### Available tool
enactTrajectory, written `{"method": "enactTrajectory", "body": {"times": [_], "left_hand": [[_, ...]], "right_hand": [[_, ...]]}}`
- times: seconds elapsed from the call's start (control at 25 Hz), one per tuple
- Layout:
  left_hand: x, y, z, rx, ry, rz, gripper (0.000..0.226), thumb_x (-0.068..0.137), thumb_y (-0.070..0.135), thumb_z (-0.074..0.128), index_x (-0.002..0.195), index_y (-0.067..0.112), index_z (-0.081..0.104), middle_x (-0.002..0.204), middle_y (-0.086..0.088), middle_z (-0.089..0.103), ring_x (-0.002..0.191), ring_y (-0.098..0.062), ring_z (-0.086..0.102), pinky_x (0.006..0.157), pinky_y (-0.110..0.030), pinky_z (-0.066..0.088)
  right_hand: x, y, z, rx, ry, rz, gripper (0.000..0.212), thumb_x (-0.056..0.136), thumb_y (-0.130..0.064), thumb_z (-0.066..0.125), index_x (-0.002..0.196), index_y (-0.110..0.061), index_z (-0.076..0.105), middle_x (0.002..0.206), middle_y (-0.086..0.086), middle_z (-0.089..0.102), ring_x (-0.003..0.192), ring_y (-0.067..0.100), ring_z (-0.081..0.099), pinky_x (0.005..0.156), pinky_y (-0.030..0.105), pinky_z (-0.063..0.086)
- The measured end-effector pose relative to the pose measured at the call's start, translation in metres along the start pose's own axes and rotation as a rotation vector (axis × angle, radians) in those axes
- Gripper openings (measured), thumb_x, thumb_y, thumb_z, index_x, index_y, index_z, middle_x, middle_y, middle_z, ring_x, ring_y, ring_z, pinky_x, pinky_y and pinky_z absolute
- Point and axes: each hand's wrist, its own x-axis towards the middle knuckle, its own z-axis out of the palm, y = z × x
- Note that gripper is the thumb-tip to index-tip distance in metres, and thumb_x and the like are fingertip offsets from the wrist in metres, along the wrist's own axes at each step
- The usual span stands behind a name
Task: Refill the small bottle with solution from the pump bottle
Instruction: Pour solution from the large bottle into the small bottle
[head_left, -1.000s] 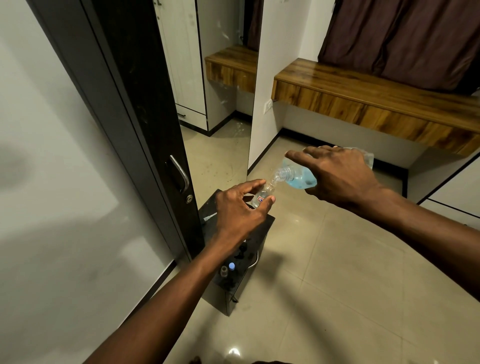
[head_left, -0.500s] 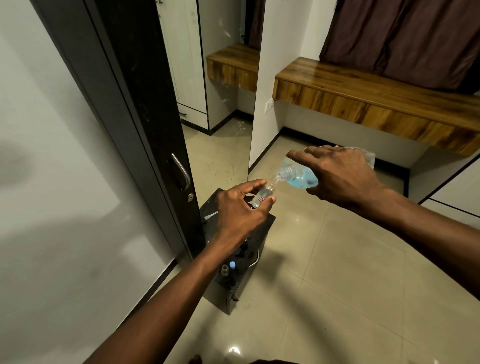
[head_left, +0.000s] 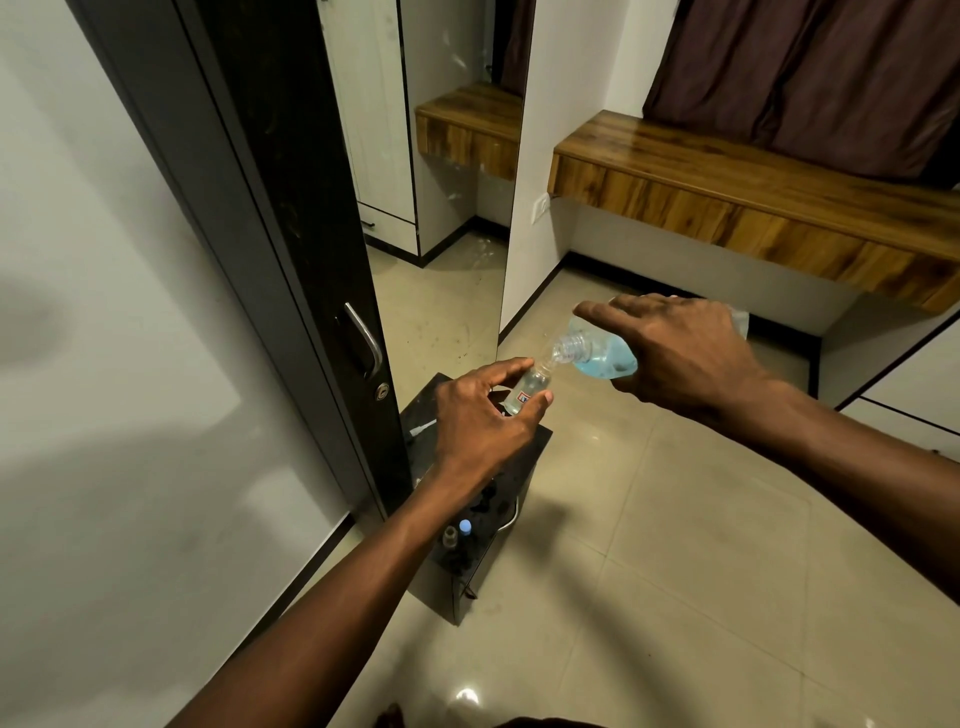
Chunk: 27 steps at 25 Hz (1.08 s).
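Centrally in the frame, the left hand (head_left: 483, 418) is pinching the small bottle (head_left: 531, 389) between thumb and fingers, its grip closed round the clear body, with the neck pointing up and to the right. The right hand (head_left: 685, 358) is curling its grip over the pump bottle (head_left: 574, 346), tipped leftward. Its open threaded mouth is meeting the small bottle's mouth, and blue solution (head_left: 605, 365) is pooling along its lower side. Both are hovering above a black box (head_left: 467, 571) on the tiled floor (head_left: 675, 545).

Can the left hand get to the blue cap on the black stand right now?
Probably not: the left hand grips the small bottle at the pump bottle's mouth. The blue cap itself lies uncovered on the black stand.
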Motion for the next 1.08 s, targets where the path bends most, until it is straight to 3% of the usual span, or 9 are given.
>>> {"method": "enactTrajectory", "body": {"times": [0.2,0.36,0.48,0.64,0.84,0.96,1.08], "left_hand": [[-0.003,-0.006,0.000,-0.023,-0.012,-0.020,0.044,0.076,0.030,0.088,0.117,0.018,0.076,0.106,0.006,0.078,0.089,-0.004,0.074,0.074,-0.032,0.064],[-0.011,-0.015,-0.003,-0.026,-0.020,-0.079,0.044,0.077,0.029,0.088,0.119,0.020,0.075,0.109,0.008,0.077,0.094,0.000,0.073,0.084,-0.026,0.062],[-0.024,-0.046,-0.013,-0.003,-0.061,-0.201,0.043,0.080,0.025,0.086,0.121,0.023,0.073,0.112,0.011,0.075,0.099,0.003,0.070,0.085,-0.018,0.059],[-0.062,-0.115,-0.025,0.019,-0.023,-0.350,0.038,0.086,0.019,0.081,0.122,0.021,0.071,0.112,0.008,0.075,0.094,0.000,0.072,0.079,-0.019,0.060],[-0.119,-0.212,-0.021,0.228,0.000,-0.427,0.020,0.090,0.022,0.076,0.108,0.013,0.072,0.087,0.010,0.069,0.071,0.012,0.061,0.072,-0.008,0.054],[-0.139,-0.256,-0.010,0.204,-0.012,-0.438,0.014,0.085,0.008,0.081,0.094,0.000,0.073,0.078,0.006,0.065,0.073,0.019,0.060,0.068,0.001,0.044],[-0.146,-0.287,0.001,0.191,-0.048,-0.470,0.013,0.088,0.011,0.077,0.087,-0.001,0.071,0.072,0.000,0.066,0.071,0.014,0.061,0.064,0.000,0.042]], "right_hand": [[-0.001,-0.002,0.013,0.154,0.095,0.023,0.088,0.070,-0.043,0.087,0.148,-0.034,0.048,0.121,0.006,0.074,0.094,0.036,0.073,0.070,0.044,0.061],[-0.003,-0.009,0.024,0.479,0.164,0.105,0.082,0.066,-0.047,0.089,0.140,-0.032,0.056,0.104,0.008,0.077,0.086,0.033,0.072,0.075,0.042,0.059],[-0.002,-0.021,0.043,0.721,0.189,0.167,0.081,0.062,-0.055,0.090,0.134,-0.030,0.061,0.113,0.001,0.076,0.091,0.025,0.072,0.085,0.038,0.058],[0.001,-0.045,0.088,0.891,0.205,0.279,0.084,0.058,-0.057,0.092,0.130,-0.029,0.060,0.121,-0.005,0.072,0.099,0.018,0.070,0.098,0.044,0.055],[-0.001,-0.078,0.133,0.996,0.207,0.341,0.083,0.060,-0.054,0.093,0.130,-0.024,0.060,0.117,-0.016,0.068,0.101,0.008,0.069,0.098,0.046,0.055],[-0.004,-0.091,0.153,1.003,0.216,0.367,0.080,0.060,-0.049,0.096,0.127,-0.021,0.062,0.114,-0.018,0.068,0.098,0.003,0.067,0.097,0.042,0.055],[-0.008,-0.098,0.170,1.027,0.202,0.382,0.079,0.061,-0.049,0.096,0.127,-0.022,0.062,0.116,-0.015,0.070,0.099,0.002,0.068,0.097,0.042,0.055]]}}
